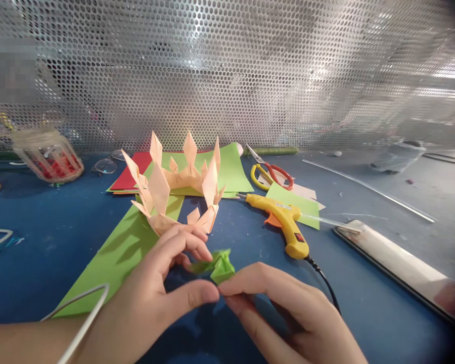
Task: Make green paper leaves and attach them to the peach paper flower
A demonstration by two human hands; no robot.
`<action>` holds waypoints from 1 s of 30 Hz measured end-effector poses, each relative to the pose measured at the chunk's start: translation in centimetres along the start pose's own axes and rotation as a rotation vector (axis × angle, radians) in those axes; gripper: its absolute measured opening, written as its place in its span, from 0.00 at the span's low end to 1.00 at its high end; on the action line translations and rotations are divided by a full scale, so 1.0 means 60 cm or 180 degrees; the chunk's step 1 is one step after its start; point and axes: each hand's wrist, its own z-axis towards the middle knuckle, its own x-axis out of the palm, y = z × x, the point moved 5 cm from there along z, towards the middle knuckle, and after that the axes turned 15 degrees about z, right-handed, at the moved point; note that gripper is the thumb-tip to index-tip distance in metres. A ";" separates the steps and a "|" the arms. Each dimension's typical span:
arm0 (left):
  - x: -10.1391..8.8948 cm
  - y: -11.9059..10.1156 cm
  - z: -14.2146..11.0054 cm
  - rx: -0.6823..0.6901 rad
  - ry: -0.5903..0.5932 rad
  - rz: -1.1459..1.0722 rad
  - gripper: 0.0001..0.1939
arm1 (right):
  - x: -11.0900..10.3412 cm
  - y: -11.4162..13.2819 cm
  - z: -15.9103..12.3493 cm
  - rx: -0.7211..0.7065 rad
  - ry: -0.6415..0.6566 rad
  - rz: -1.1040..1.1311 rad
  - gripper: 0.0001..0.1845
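A small green folded-paper piece (223, 268) is held low in front of me, above the blue tabletop. My right hand (273, 303) pinches its near lower edge between thumb and fingers. Around its left side curl the fingers of my left hand (170, 283), with the thumb close to the right fingertips; part of the piece is hidden behind them. Just beyond my left hand stands a peach paper crown (160, 189) made of folded pointed pieces. A yellow glue gun (288, 217) with an orange trigger lies to the right, a clear glue stick in its back.
Green sheets (233, 169) and red paper (131, 172) lie behind the crown. Scissors (275, 174) rest at the back. To the right lies a phone (398, 263); a tilted jar (51, 156) is at left. A white cable (94, 313) crosses my left wrist. Perforated metal mesh (220, 76) stands behind.
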 end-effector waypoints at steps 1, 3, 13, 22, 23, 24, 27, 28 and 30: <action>-0.003 -0.002 -0.002 0.0090 -0.0125 0.0212 0.11 | 0.002 -0.001 0.000 0.0007 0.0048 0.0062 0.13; -0.010 -0.015 -0.005 0.0366 -0.0380 0.0656 0.09 | 0.006 -0.004 -0.001 0.0055 0.0123 0.0207 0.14; -0.006 -0.060 0.010 0.0778 -0.0639 0.1338 0.06 | 0.002 -0.009 -0.001 0.0051 0.0162 0.0387 0.12; -0.015 -0.061 -0.001 0.0907 -0.0511 0.0797 0.09 | -0.003 -0.008 -0.008 0.0000 -0.0112 0.0224 0.14; -0.015 -0.060 -0.002 0.0932 -0.0477 0.0747 0.10 | -0.004 -0.008 -0.008 0.0008 -0.0140 0.0194 0.12; -0.015 -0.060 -0.003 0.0951 -0.0451 0.0723 0.11 | -0.005 -0.007 -0.007 0.0025 -0.0149 0.0166 0.11; -0.014 -0.060 -0.005 0.1074 -0.0387 0.0722 0.11 | -0.003 -0.007 -0.003 0.0066 -0.0125 0.0155 0.08; -0.013 -0.060 -0.005 0.1118 -0.0381 0.0738 0.10 | -0.003 -0.008 -0.002 0.0074 -0.0168 0.0199 0.08; -0.013 -0.061 -0.007 0.1181 -0.0386 0.0769 0.11 | -0.003 -0.010 -0.002 0.0118 -0.0353 0.0358 0.08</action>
